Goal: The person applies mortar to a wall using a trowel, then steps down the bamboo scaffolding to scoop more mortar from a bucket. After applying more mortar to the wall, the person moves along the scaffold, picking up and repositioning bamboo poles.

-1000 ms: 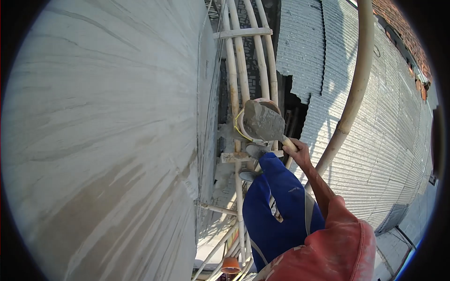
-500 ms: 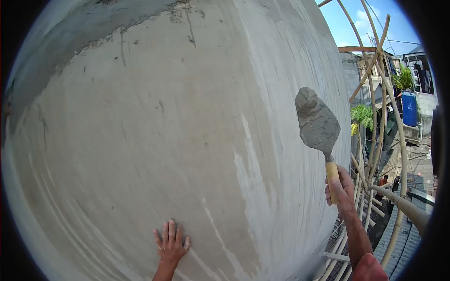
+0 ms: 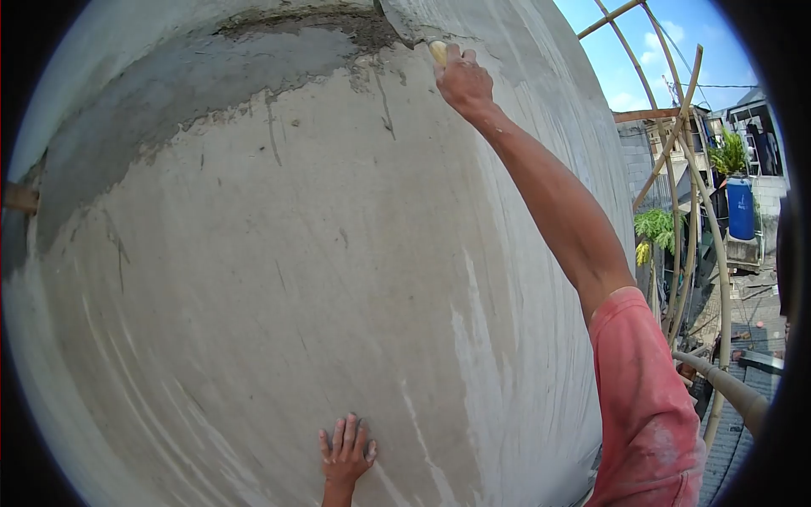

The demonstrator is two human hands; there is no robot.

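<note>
My right hand (image 3: 465, 78) is raised high against the wall and closed round the pale handle of a trowel (image 3: 438, 53). The blade reaches up and left to the wall's top, where little of it can be made out. Fresh dark grey mortar (image 3: 203, 80) covers a ragged curved band of the wall left of it. My left hand (image 3: 346, 452) lies flat on the smooth grey wall (image 3: 296, 279) near the bottom, fingers spread, holding nothing.
Bamboo scaffolding (image 3: 722, 279) stands right of the wall, with a thick pole (image 3: 731, 393) jutting toward me. Beyond are a blue barrel (image 3: 740, 208), plants and roofs below. A wooden piece (image 3: 20, 198) shows at the far left edge.
My right hand has swung up and left with the mortar-laden trowel, from beside the wall to its top. The view has shifted; my left hand remains flat on the wall.
</note>
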